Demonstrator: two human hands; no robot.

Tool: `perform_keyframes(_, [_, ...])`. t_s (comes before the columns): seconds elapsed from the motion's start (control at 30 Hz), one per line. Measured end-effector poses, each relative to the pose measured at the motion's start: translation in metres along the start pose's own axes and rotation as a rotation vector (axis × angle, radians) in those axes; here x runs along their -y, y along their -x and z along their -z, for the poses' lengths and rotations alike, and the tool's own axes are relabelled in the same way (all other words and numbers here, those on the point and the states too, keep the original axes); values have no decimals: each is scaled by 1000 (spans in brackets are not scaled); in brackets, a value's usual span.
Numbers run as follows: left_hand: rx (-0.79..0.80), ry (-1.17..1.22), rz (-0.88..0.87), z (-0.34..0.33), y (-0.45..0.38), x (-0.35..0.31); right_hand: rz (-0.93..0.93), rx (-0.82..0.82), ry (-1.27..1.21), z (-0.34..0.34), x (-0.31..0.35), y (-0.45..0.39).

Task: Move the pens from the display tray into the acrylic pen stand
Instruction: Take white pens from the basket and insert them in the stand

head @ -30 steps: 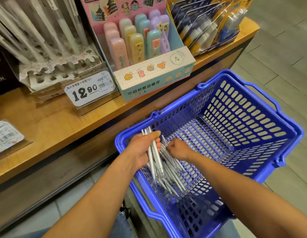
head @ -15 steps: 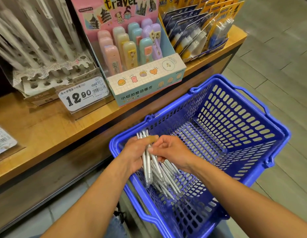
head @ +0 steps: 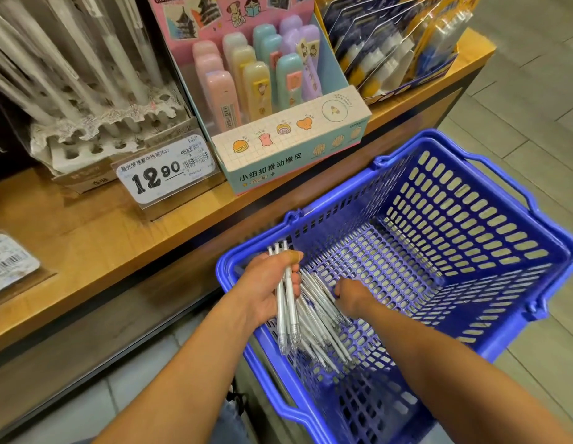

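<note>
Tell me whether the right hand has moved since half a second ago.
Yes. The right hand has left the left hand and gone down into the basket, onto the loose pens.

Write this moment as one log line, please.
left hand: grips pen bundle | right hand: reaches loose pens | blue basket

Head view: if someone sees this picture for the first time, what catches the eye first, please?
The bright blue basket fills the lower right, below the wooden shelf. At its near left corner the left hand grips a bundle of clear pens, while the right hand reaches into the loose pens on the basket floor. On the shelf, a large 12.90 price tag stands before the pen stand.
</note>
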State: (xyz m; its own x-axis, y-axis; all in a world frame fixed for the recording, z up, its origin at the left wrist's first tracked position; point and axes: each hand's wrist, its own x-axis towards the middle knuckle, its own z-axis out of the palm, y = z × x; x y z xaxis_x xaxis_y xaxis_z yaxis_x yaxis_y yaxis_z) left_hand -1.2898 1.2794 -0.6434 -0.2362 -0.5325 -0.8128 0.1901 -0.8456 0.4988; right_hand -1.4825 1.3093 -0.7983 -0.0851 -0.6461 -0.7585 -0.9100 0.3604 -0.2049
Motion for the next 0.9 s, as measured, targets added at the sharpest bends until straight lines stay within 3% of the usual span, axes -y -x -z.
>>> perform_keyframes(0.27, [-8, 2, 33, 1, -2, -1, -4, -1, 171, -2, 4, -2])
perform_keyframes(0.4, [-14, -15, 32, 2, -3, -1, -27, 32, -138, 26, 3, 11])
perform_keyframes(0.63, [-6, -2, 0, -1, -4, 2, 318, 147, -873, 74, 18, 92])
perform_keyframes(0.73, [14, -8, -26, -3, -3, 2, 427, 186, -940, 77, 34, 122])
perform_keyframes(0.9, [92, 9, -42, -2, 0, 3, 458, 104, -979, 67, 67, 146])
